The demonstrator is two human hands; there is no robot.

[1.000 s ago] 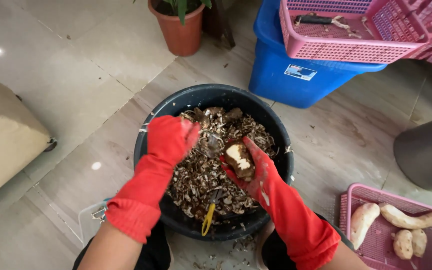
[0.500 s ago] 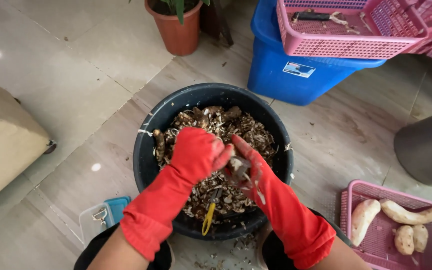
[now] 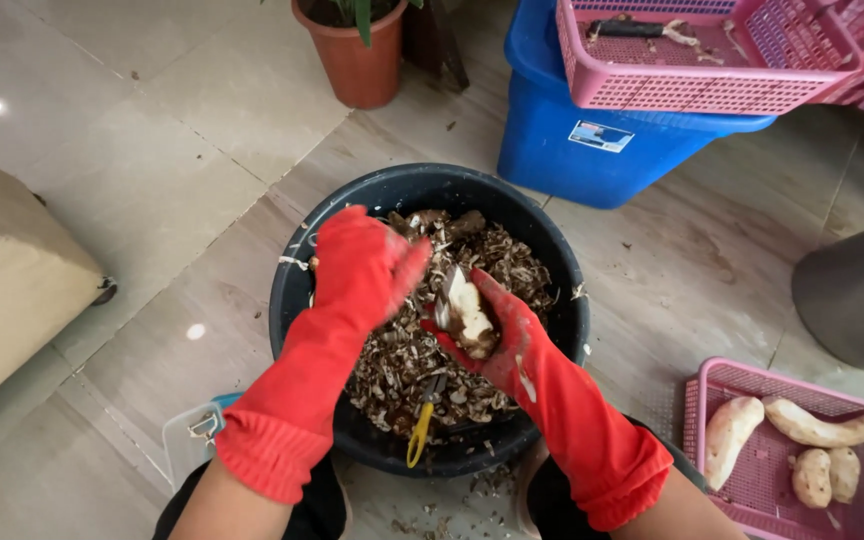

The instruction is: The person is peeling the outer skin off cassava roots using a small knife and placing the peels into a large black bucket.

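Pale tiled floor (image 3: 132,150), beige seat (image 3: 7,270), terracotta plant pot (image 3: 357,65).

Red gloves (image 3: 352,290), black tub (image 3: 552,250), pink basket (image 3: 697,400), blue bin (image 3: 552,140)

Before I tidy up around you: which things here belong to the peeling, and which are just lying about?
In use:
right hand holding the half-peeled root
left hand
black tub of peelings
yellow peeler
pink tray of peeled roots

Lying about:
blue bin
pink basket
plant pot
beige stool
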